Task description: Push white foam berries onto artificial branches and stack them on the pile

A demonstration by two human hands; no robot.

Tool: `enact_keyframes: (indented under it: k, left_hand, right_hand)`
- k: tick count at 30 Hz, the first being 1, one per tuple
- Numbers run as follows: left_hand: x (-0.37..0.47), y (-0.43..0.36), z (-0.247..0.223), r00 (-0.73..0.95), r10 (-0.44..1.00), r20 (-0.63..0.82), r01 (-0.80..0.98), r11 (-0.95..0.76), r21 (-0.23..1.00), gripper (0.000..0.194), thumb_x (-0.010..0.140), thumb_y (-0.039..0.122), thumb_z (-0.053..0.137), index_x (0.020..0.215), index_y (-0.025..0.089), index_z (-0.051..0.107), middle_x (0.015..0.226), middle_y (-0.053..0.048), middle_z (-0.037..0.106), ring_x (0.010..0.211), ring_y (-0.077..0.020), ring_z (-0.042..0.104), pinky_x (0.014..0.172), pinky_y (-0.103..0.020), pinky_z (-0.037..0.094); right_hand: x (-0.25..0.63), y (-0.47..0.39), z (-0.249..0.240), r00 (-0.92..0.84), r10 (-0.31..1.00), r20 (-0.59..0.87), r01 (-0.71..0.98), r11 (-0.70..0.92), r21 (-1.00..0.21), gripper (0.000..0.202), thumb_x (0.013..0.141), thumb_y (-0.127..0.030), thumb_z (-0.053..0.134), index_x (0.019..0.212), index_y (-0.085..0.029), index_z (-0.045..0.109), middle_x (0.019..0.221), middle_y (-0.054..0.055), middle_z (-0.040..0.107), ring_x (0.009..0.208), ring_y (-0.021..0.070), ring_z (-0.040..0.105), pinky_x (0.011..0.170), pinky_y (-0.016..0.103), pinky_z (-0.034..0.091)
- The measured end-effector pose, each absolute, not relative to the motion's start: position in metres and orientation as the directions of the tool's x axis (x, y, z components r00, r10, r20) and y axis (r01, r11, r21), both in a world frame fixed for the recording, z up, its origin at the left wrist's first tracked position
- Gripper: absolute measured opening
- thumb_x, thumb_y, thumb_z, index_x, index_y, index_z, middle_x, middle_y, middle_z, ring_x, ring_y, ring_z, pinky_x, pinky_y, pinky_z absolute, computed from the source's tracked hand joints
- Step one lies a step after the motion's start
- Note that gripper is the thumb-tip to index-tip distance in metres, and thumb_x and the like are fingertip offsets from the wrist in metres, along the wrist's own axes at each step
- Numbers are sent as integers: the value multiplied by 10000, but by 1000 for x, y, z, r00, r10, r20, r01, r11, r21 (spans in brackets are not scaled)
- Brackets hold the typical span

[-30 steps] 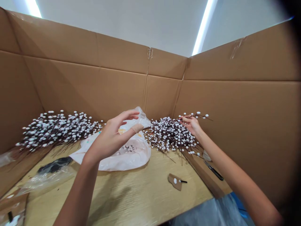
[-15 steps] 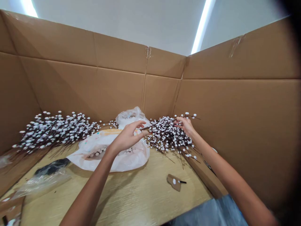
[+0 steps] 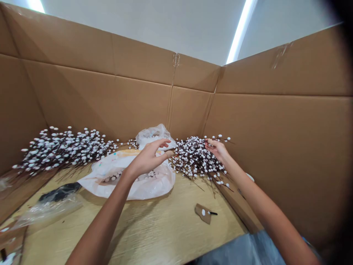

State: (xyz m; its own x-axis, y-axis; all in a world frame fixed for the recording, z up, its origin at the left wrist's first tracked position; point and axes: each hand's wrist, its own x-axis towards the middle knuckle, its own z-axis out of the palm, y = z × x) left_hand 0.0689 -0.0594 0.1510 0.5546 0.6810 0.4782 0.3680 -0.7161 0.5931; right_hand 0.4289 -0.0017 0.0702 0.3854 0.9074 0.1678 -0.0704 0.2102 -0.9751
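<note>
My left hand [image 3: 149, 157] is above an open white plastic bag [image 3: 132, 192], its thumb and fingers apart and nothing between them. Small white balls [image 3: 151, 174] show inside the bag. On the right, my right hand [image 3: 217, 150] pinches a thin dark branch with white berries [image 3: 224, 137] at the top of a heaped pile of such branches [image 3: 193, 156]. The fingertips partly cover the stem. Behind my left hand sits a clear plastic bag [image 3: 154, 135] with white contents.
Tall cardboard walls [image 3: 110, 95] enclose the table [image 3: 143, 228]. Another pile of white-berry branches [image 3: 66, 149] lies on the left. A clear bag with something black [image 3: 59, 193] is in front of it. A cardboard scrap [image 3: 202, 213] with a white blob and black stick lies front right.
Both hands hold nearly the same poses. The right fingers have shifted very slightly along the branch, and the view has tilted a little.
</note>
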Motion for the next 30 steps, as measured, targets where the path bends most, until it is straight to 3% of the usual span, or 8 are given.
enact_keyframes:
  k: [13, 23, 27, 30]
  left_hand:
    - [61, -60, 154, 543, 662, 518, 358, -740, 570, 398, 862, 433, 543, 1198, 220, 553, 1181, -111, 655, 1095, -263, 611, 909, -448, 488]
    - [60, -60, 153, 560, 655, 507, 364, -744, 560, 415, 872, 416, 534, 1228, 203, 533, 1194, -113, 641, 1110, -254, 594, 947, -443, 462]
    - [61, -59, 153, 533, 644, 548, 373, -761, 531, 387, 874, 393, 541, 1213, 207, 534, 1217, -110, 626, 1111, -260, 585, 952, -451, 456]
    - [62, -56, 150, 504, 631, 590, 416, -775, 475, 381, 884, 372, 527, 1218, 188, 525, 1247, -117, 598, 1128, -272, 562, 952, -453, 450]
  right_hand:
    - [397, 15, 55, 403, 903, 149, -139, 221, -965, 256, 915, -301, 559, 1128, -160, 583, 1121, 75, 610, 932, 182, 623, 782, 365, 546]
    - [392, 19, 89, 468, 869, 161, -98, 233, -968, 260, 923, -302, 545, 1142, -166, 576, 1147, 80, 600, 945, 183, 616, 801, 374, 539]
    - [377, 7, 115, 430, 865, 260, -66, 317, -946, 198, 881, -311, 606, 990, -148, 633, 1003, 59, 650, 846, 154, 628, 734, 320, 541]
    - [356, -8, 135, 362, 865, 348, -41, 388, -921, 219, 705, -357, 767, 798, -176, 687, 874, 44, 681, 773, 144, 627, 672, 254, 522]
